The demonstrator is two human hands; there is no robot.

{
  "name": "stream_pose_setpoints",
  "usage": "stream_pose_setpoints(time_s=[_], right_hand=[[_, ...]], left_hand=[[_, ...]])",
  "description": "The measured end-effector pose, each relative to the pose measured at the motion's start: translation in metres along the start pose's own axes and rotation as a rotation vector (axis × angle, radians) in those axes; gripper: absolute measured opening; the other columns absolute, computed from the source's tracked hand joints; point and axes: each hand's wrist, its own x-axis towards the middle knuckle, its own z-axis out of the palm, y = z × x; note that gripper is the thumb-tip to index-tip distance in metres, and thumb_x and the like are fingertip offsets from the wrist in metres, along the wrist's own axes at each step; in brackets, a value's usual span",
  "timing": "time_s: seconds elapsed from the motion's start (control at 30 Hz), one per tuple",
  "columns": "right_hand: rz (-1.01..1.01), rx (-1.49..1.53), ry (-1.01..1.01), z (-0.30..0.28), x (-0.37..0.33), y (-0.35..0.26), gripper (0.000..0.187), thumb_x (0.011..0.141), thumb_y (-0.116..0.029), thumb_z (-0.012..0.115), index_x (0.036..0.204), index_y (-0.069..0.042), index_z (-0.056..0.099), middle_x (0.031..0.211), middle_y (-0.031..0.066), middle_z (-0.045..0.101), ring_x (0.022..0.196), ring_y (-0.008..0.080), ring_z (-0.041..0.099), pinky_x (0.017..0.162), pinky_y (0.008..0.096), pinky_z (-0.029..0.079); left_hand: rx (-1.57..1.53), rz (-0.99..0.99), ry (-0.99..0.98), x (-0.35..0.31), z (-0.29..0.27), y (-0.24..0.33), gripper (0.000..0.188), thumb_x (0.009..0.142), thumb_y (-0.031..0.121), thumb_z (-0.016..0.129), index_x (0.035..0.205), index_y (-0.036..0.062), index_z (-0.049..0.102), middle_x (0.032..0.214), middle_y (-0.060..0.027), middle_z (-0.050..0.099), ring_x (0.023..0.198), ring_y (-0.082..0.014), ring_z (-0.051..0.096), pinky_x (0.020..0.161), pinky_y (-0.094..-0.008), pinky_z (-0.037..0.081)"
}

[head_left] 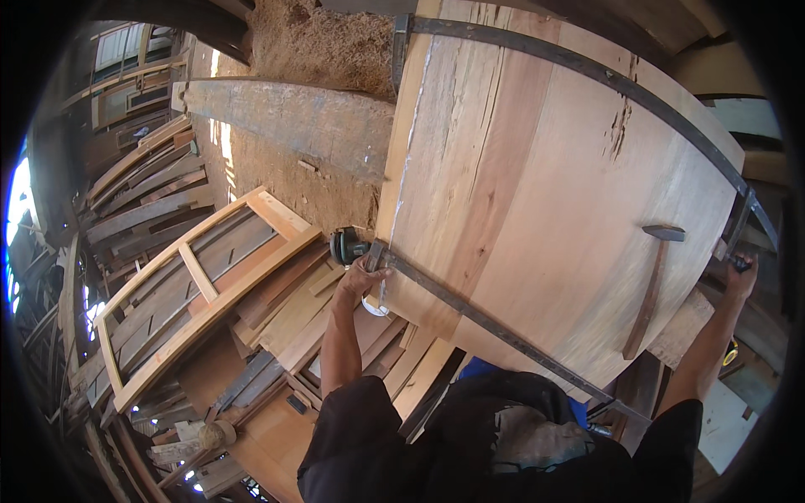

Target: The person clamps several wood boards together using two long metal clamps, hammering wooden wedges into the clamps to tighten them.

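**Both hands at the ends of a long clamp across a glued-up wood panel**

A wide panel [537,193] of joined boards, pale and reddish by turns, fills the upper right of the view and lies tilted on a stack of timber. Two long dark metal bar clamps cross it: one [495,323] runs along the near edge from the left corner down toward the person's body, the other [587,71] spans the far side.

The left hand [362,277] sits at the panel's near left corner, its fingers clenched on the head of the near bar clamp, just beside a round dark knob [344,246] that sticks out past the edge. The right hand [741,275] reaches up at the panel's right edge, its fingers grasping a small dark handle [740,263] where the far clamp's end comes down; how tightly it holds I cannot tell. A short dark wooden strip [650,293] lies on the panel near that hand.

To the left, a pale door frame [201,293] rests on piled planks, and sawdust [319,42] is heaped beyond the panel.
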Motion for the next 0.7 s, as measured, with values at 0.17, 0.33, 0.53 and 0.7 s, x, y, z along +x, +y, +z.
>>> stream_pose_setpoints(time_s=[0.17,0.33,0.53,0.7], right_hand=[[0.028,0.022,-0.008,0.002,0.006,0.008,0.03,0.099,-0.017,0.049,0.071,-0.009,0.045,0.062,0.0043,0.046,0.063,0.0197,0.051,0.068,0.037,0.05],[-0.031,-0.11,0.018,0.018,-0.021,0.002,0.028,0.1,-0.019,0.05,0.074,-0.009,0.044,0.065,0.0035,0.045,0.063,0.0182,0.05,0.069,0.0343,0.049],[-0.049,0.16,-0.265,0.019,-0.033,0.025,0.023,0.099,-0.02,0.051,0.081,-0.009,0.042,0.072,0.0041,0.045,0.068,0.0145,0.049,0.068,0.0304,0.048],[-0.085,0.258,-0.178,0.039,-0.059,0.042,0.028,0.097,-0.025,0.055,0.104,0.003,0.054,0.079,0.0073,0.053,0.075,0.0163,0.053,0.074,0.0309,0.05]], left_hand=[[-0.218,0.116,-0.035,-0.001,-0.012,-0.04,0.048,0.077,0.008,0.08,0.12,0.0058,0.058,0.102,0.0046,0.059,0.091,-0.0098,0.054,0.083,-0.0282,0.045],[-0.23,-0.024,-0.055,-0.002,0.007,-0.011,0.051,0.076,0.004,0.079,0.122,0.0058,0.058,0.104,0.002,0.061,0.095,-0.0127,0.056,0.089,-0.03,0.044],[-0.132,-0.03,-0.036,-0.003,-0.013,-0.027,0.055,0.077,0.012,0.08,0.126,0.0079,0.055,0.109,0.0022,0.06,0.099,-0.0152,0.055,0.09,-0.0295,0.043],[-0.436,0.181,0.086,0.017,-0.043,-0.018,0.067,0.09,0.047,0.061,0.142,0.0091,0.041,0.123,-0.0065,0.054,0.106,-0.0179,0.05,0.088,-0.0354,0.041]])
